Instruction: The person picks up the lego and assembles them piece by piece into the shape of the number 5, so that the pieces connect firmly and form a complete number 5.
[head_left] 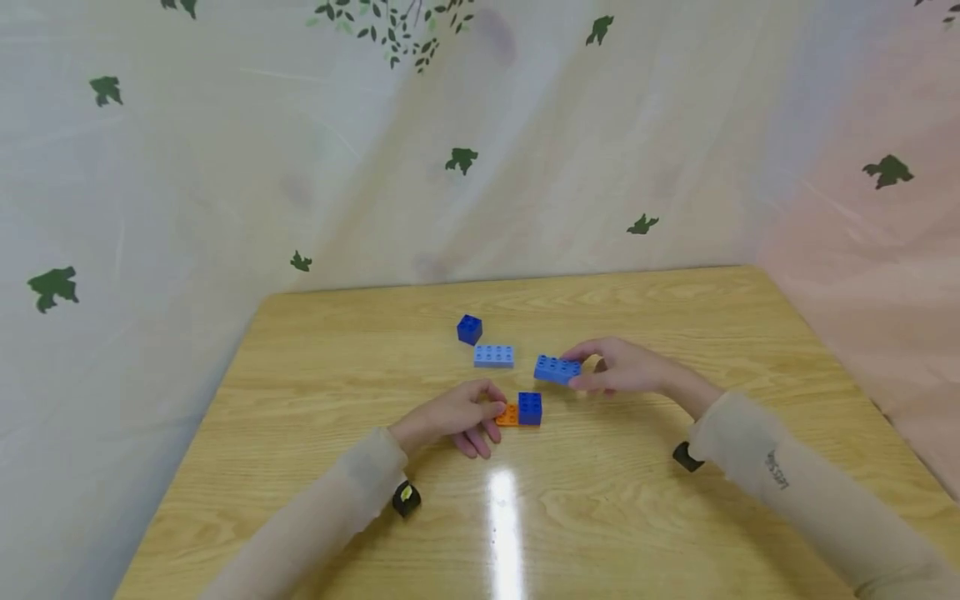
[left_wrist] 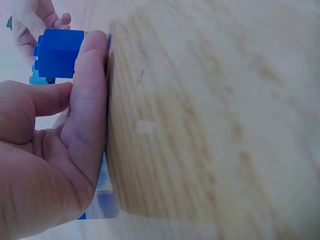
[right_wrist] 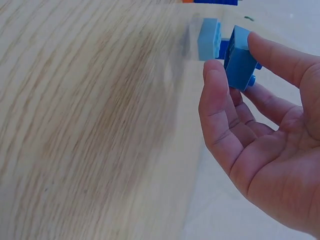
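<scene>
With its thumb and fingers at the left end, my left hand (head_left: 459,417) holds an orange building brick (head_left: 507,415) low at the table. A dark blue square brick (head_left: 529,408) sits on the orange one's right end; in the left wrist view this blue brick (left_wrist: 61,54) stands just beyond the fingertips, and the fingers hide the orange. My right hand (head_left: 626,367) pinches a long blue brick (head_left: 557,369) by its right end, studs up, above the table. In the right wrist view, thumb and fingers grip that brick (right_wrist: 240,65) on opposite sides.
A light blue long brick (head_left: 493,357) lies on the wooden table (head_left: 360,333) behind the orange one. Behind it stands another dark blue square brick (head_left: 469,330). A leaf-patterned cloth (head_left: 375,192) hangs along the table's far edge.
</scene>
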